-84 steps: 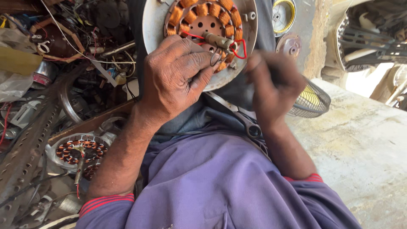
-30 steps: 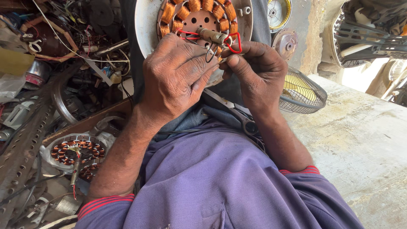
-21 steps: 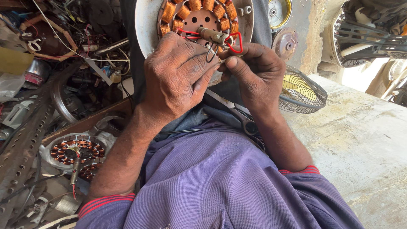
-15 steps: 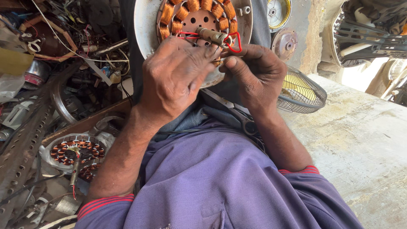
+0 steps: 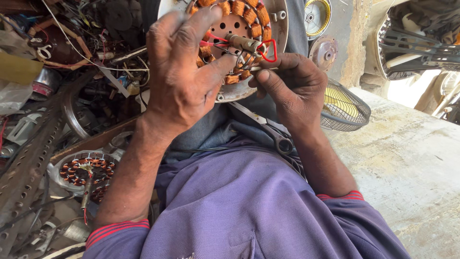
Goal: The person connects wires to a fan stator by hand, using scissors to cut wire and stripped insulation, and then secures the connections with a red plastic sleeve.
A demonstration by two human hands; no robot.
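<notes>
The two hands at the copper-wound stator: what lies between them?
In the head view, a sleeved wire bundle and a red wire loop cross between the left hand and the right hand, against the stator.

Round grey metal motor stator plate (image 5: 278, 21) ringed with copper-orange wire coils (image 5: 238, 8), held upright at the top of the view, face toward the camera, propped over the lap. Perforated hub at centre, small holes showing. Brownish sleeved wire bundle (image 5: 244, 43) lying across the coils, a thin red wire loop (image 5: 271, 50) curling at its right end. Lower rim partly hidden behind fingers.
</notes>
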